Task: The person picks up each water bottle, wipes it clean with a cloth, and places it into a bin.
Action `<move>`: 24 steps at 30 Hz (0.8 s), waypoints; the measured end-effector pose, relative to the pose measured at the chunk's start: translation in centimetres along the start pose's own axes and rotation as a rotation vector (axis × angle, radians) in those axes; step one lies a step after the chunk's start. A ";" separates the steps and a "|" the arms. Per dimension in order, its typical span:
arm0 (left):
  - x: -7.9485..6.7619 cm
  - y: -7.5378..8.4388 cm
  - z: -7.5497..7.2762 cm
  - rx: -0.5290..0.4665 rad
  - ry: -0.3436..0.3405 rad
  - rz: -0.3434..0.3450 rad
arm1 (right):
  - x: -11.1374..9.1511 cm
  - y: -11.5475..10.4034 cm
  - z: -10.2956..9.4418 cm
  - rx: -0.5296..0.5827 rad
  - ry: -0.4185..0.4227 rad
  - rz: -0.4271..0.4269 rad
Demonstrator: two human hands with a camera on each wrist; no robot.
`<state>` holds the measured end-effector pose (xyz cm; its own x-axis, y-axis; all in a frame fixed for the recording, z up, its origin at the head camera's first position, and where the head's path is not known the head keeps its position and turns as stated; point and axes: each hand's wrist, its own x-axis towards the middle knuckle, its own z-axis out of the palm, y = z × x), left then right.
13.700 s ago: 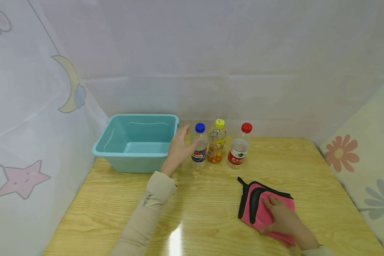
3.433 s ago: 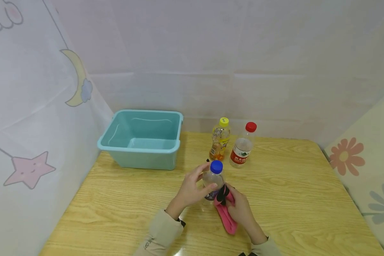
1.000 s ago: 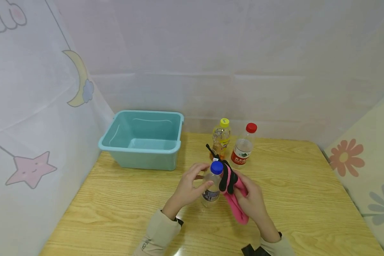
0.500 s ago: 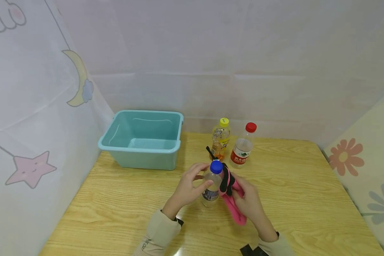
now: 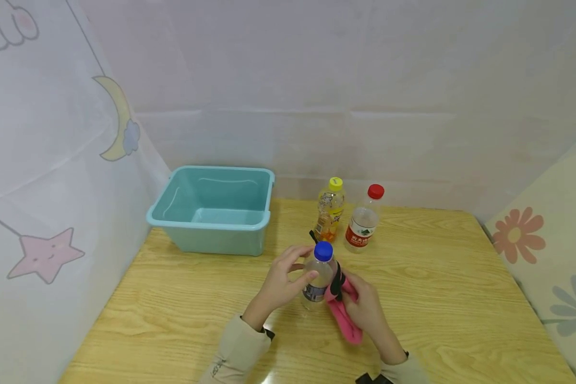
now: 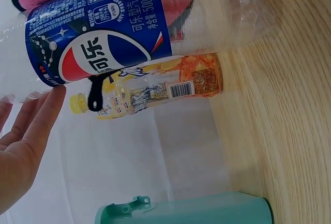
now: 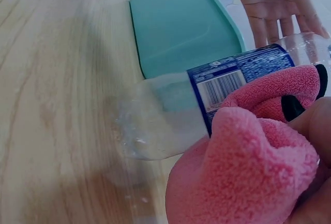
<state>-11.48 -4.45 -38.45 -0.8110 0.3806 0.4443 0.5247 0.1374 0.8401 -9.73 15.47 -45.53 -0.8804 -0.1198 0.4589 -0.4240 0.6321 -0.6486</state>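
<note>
At lower center of the frame, a left hand (image 5: 280,280) is gripping a clear plastic bottle (image 5: 314,293), fingers curving round its shoulder and holding it roughly upright at the wood-grain worktop (image 5: 437,272), while a right hand (image 5: 367,308) is pinching a fuzzy, black-edged pink cloth (image 5: 346,320) against its side. The thin-walled cylinder is looking light, slick and easily dented, the stiffer shoulder probably offering the surest hold.
</note>
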 end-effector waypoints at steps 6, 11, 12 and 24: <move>-0.3 -3.1 0.6 -0.003 0.000 0.002 | -0.4 0.8 0.7 -0.014 -0.038 0.040; -0.3 -4.0 0.9 0.007 0.013 0.017 | -0.6 1.0 1.1 -0.039 -0.078 0.077; -0.4 -4.0 1.0 0.011 0.015 0.015 | -0.6 1.1 1.2 -0.042 -0.091 0.092; -0.7 -4.4 1.4 0.037 0.066 0.083 | -0.9 1.5 1.5 -0.083 -0.166 0.141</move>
<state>-12.87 -3.98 -42.89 -0.7788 0.3308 0.5330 0.5994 0.1418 0.7878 -9.92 15.42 -47.83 -0.9556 -0.1456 0.2562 -0.2811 0.7117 -0.6438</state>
